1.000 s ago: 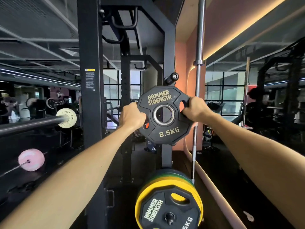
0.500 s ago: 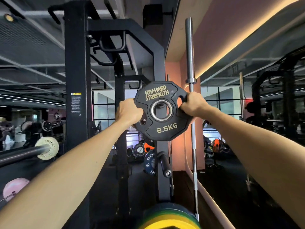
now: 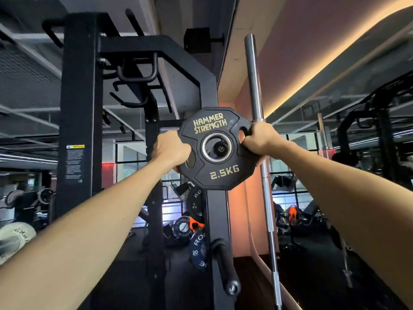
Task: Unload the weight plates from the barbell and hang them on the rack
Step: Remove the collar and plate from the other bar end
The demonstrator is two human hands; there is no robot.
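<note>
Before the rack upright (image 3: 215, 220), both hands clasp the plate (image 3: 218, 148) beside a standing barbell (image 3: 257, 104)

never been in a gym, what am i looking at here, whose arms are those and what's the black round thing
The camera sits on a person's head, so the two bare arms reaching forward are their own. The left hand and right hand grip opposite edges of a small black weight plate, marked Hammer Strength, 2.5KG. They hold it up against a black steel rack upright. Through the plate's centre hole you can see the end of a storage peg, so the hole looks lined up with it; how far on it is I cannot tell. Lower down, another peg sticks out empty. The long silver bar standing upright on the right is a barbell.
</note>
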